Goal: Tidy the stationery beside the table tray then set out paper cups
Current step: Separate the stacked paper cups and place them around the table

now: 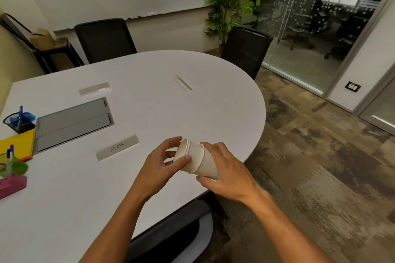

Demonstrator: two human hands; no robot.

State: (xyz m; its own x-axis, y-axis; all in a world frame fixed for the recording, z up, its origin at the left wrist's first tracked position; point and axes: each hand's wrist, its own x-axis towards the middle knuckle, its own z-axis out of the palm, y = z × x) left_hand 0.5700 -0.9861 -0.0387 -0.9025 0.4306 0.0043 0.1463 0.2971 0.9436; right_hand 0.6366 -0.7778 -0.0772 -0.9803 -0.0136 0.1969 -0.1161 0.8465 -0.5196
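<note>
Both forearms extended forward, left hand (162,160) fingers curled in a pinch, right hand (226,168) fingers wrapped in a grip

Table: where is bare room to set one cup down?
Bare room lies on the table between the ZEBRA card, the far card and the round edge, also in front of the hands. The left edge is crowded: pen cup, yellow folder, pink holder.

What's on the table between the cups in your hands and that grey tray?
In the head view, one thing: a name card marked ZEBRA lies flat between the stacked paper cups and the grey tray; the rest is bare tabletop.
</note>
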